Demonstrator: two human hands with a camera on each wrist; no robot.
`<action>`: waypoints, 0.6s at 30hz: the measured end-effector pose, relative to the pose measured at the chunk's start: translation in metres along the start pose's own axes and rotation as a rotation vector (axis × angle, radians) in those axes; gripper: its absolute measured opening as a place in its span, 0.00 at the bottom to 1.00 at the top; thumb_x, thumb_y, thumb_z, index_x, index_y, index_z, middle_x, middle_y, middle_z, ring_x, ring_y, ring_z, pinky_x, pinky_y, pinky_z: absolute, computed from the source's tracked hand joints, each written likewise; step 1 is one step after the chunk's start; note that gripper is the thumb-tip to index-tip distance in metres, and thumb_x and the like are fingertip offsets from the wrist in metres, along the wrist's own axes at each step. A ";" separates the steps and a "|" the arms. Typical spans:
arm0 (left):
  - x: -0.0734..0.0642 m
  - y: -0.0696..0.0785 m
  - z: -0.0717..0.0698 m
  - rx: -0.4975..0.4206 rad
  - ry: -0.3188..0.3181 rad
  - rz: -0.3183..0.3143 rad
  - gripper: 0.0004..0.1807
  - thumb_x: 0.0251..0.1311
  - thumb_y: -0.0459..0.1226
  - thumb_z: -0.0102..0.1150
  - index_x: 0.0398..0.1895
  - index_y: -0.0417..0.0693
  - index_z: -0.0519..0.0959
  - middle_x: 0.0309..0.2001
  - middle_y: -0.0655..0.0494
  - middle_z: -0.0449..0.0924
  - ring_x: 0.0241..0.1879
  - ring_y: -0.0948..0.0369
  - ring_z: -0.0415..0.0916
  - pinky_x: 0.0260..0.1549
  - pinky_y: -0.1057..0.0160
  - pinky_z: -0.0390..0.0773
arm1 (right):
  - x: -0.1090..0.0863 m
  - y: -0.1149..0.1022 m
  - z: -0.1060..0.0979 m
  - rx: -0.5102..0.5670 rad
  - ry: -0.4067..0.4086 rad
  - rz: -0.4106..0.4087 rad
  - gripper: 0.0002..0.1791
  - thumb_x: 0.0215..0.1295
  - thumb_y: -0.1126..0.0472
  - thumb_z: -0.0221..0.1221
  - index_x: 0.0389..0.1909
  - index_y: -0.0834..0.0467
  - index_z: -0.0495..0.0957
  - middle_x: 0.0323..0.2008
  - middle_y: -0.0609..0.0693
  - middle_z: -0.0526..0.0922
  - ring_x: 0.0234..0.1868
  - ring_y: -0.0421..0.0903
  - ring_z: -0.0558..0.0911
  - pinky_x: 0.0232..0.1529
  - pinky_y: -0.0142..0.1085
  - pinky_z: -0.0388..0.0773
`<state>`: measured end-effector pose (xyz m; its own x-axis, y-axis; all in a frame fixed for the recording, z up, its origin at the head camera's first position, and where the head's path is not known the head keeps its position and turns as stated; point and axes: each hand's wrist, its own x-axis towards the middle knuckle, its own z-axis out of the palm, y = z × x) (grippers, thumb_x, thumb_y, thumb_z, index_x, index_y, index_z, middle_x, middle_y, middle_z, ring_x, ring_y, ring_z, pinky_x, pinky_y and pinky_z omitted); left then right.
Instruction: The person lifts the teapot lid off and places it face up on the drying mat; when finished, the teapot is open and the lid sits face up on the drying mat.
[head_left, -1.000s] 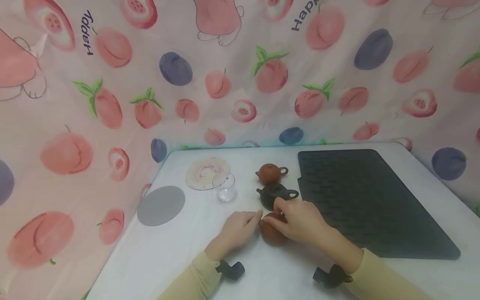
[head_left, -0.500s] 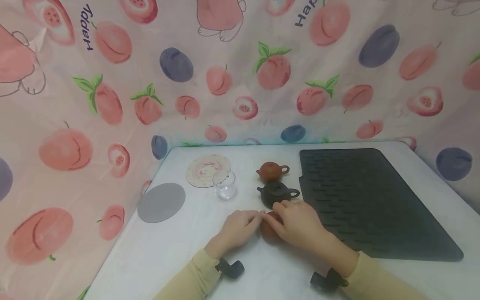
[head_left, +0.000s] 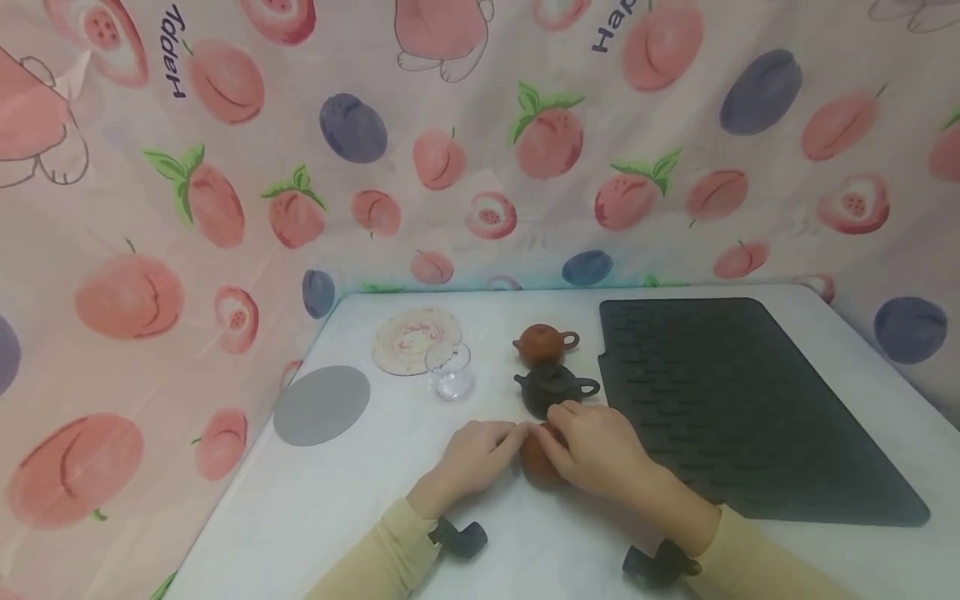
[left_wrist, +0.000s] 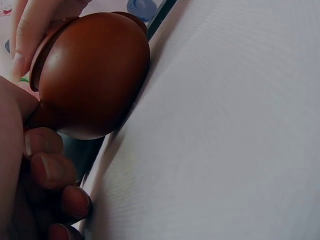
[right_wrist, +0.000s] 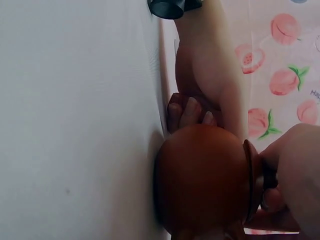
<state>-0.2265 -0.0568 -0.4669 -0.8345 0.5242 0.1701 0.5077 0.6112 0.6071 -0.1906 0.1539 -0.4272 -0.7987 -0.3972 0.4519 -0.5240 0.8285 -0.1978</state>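
Note:
A reddish-brown teapot (head_left: pixel 537 468) stands on the white table between both hands, its belly filling much of the left wrist view. At its spout side, my left hand (head_left: pixel 474 457) pinches the short spout, fingers curled below it (left_wrist: pixel 50 167). From above and the right, my right hand (head_left: pixel 600 446) holds the lid's knob, with the lid (right_wrist: pixel 254 175) seated on the pot. Both hands' fingertips meet over the top in the head view, covering most of the lid. Just behind them stands a black teapot (head_left: pixel 551 387).
Farther back is another brown teapot (head_left: pixel 542 343). A clear glass cup (head_left: pixel 452 382) stands to the left, before a patterned round mat (head_left: pixel 408 337); a grey round mat (head_left: pixel 322 406) lies farther left. On the right lies a large dark ridged mat (head_left: pixel 720 400). Fruit-print cloth hangs behind.
My right hand has shifted slightly left over the brown teapot, its thumb now against the left fingertips. The head view has tilted a little; the other things stay put.

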 end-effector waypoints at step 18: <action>0.001 -0.004 -0.001 -0.050 -0.003 -0.025 0.30 0.78 0.59 0.42 0.16 0.60 0.72 0.16 0.68 0.63 0.20 0.68 0.64 0.21 0.67 0.63 | 0.004 0.016 -0.012 0.703 -0.113 0.517 0.26 0.73 0.38 0.58 0.23 0.53 0.73 0.20 0.48 0.73 0.25 0.47 0.74 0.24 0.40 0.79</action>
<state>-0.2301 -0.0593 -0.4680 -0.8463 0.5105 0.1520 0.4749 0.5939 0.6494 -0.1986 0.1704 -0.4184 -0.9913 -0.1071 0.0768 -0.1202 0.4956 -0.8602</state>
